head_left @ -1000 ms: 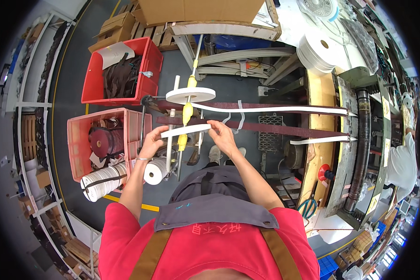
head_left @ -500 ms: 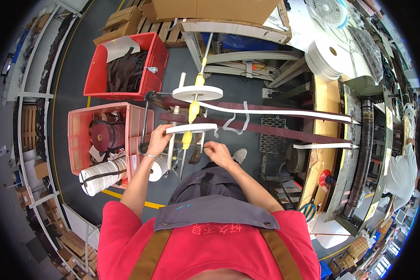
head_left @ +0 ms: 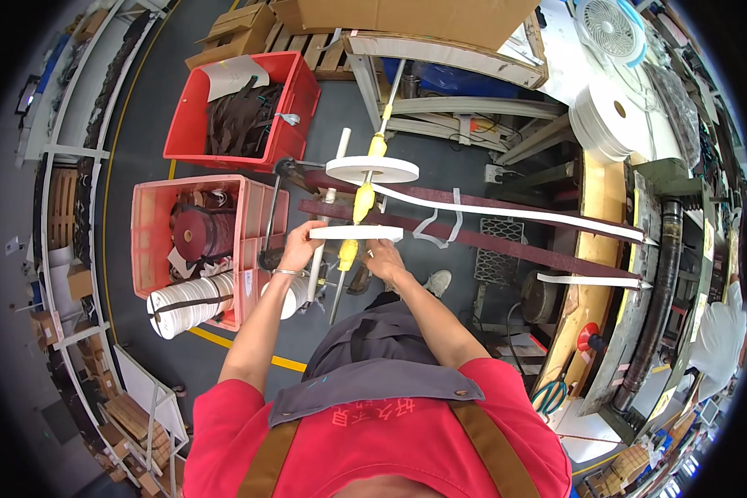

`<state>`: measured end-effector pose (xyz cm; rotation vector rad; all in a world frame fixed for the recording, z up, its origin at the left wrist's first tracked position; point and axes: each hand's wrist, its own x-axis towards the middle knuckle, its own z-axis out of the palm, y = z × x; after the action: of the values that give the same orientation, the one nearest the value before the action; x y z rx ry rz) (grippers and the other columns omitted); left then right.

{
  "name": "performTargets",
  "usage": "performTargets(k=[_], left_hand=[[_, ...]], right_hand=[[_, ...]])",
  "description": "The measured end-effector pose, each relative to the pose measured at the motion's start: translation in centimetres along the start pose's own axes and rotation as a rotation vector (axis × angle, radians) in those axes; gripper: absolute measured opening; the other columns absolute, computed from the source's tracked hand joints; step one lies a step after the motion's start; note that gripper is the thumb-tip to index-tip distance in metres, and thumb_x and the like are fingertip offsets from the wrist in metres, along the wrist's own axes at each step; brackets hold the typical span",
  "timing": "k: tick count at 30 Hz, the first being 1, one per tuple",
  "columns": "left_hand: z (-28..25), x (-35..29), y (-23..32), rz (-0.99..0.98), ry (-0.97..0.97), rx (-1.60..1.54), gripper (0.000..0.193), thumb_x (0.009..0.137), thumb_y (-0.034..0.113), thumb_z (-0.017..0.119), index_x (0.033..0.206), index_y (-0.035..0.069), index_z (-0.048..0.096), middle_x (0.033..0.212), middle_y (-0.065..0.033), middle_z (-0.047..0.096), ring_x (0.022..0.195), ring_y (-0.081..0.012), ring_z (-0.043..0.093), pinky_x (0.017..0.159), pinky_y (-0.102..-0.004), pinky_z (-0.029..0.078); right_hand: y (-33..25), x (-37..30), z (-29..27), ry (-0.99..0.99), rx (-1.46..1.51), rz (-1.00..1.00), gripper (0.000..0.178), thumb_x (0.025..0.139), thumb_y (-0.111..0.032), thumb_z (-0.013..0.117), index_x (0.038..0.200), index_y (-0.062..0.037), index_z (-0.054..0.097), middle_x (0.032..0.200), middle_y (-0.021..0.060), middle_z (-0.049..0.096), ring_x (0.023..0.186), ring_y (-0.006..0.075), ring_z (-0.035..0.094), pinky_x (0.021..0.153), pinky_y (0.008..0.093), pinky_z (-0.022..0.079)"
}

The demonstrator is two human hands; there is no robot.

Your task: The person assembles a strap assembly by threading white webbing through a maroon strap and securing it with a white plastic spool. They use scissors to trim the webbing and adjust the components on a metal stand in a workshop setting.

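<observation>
A flat white roll of tape (head_left: 357,233) sits on a metal rod with yellow clamps (head_left: 349,253). My left hand (head_left: 302,249) is closed on the roll's left edge, its thumb and fingers around the rim. At the right edge, my right hand (head_left: 383,259) has its fingers curled against the roll, their tips partly hidden by it. Farther along the same rod is a second white roll (head_left: 390,171). From it a white strip (head_left: 506,212) runs right, over a maroon band (head_left: 523,247), to the machine.
Two red crates, one with dark straps (head_left: 307,100) and one with a maroon spool (head_left: 249,241), stand at the left. A dark roller (head_left: 660,274) lies along the machine at the right. Teal-handled scissors (head_left: 549,397) rest near its wooden edge.
My right hand has moved up to the right edge of the near roll. The left hand stays on the roll's left edge. The whole view has shifted slightly.
</observation>
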<state>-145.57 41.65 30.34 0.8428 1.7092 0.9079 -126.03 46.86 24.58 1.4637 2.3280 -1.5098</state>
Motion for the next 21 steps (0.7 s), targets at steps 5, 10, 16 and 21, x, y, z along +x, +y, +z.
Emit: performTargets(k=[5, 10, 16, 21], left_hand=[[2.8, 1.1, -2.2, -0.201, -0.084, -0.501, 0.033, 0.071, -0.002, 0.055, 0.104, 0.0, 0.053, 0.093, -0.0074, 0.058, 0.083, -0.0146, 0.057, 0.073, -0.0263, 0.046], [4.5, 0.4, -3.2, -0.308, -0.174, -0.727, 0.043, 0.072, 0.001, 0.055, 0.114, 0.0, 0.045, 0.105, -0.0124, 0.055, 0.09, -0.0209, 0.058, 0.081, -0.0338, 0.047], [1.1, -0.7, -2.5, -0.149, 0.336, -0.197, 0.038, 0.071, -0.008, 0.049, 0.108, 0.0, 0.048, 0.102, -0.0099, 0.056, 0.087, -0.0158, 0.057, 0.074, -0.0273, 0.047], [2.8, -3.7, 11.6, 0.665, 0.251, 0.501, 0.051, 0.065, 0.008, 0.066, 0.113, 0.002, 0.046, 0.113, -0.0147, 0.048, 0.106, -0.0289, 0.046, 0.093, -0.0386, 0.034]], right_hand=[[1.4, 2.0, 0.8, -0.061, -0.133, -0.014, 0.04, 0.075, -0.024, 0.053, 0.112, -0.0097, 0.05, 0.117, 0.0165, 0.047, 0.112, 0.0328, 0.04, 0.092, 0.0395, 0.034], [1.9, 0.7, -0.7, -0.146, 0.269, 0.017, 0.023, 0.074, -0.019, 0.052, 0.089, -0.0017, 0.056, 0.087, 0.0148, 0.059, 0.088, 0.0271, 0.055, 0.079, 0.0359, 0.042], [3.9, -0.3, -1.2, -0.172, 0.759, 0.186, 0.014, 0.076, -0.013, 0.05, 0.081, -0.0004, 0.054, 0.069, 0.0105, 0.059, 0.061, 0.0156, 0.058, 0.059, 0.0278, 0.045], [3.2, -1.2, -4.5, -0.053, 0.639, 0.242, 0.013, 0.076, -0.012, 0.049, 0.08, -0.0004, 0.053, 0.065, 0.0074, 0.057, 0.056, 0.0134, 0.056, 0.049, 0.0278, 0.044]])
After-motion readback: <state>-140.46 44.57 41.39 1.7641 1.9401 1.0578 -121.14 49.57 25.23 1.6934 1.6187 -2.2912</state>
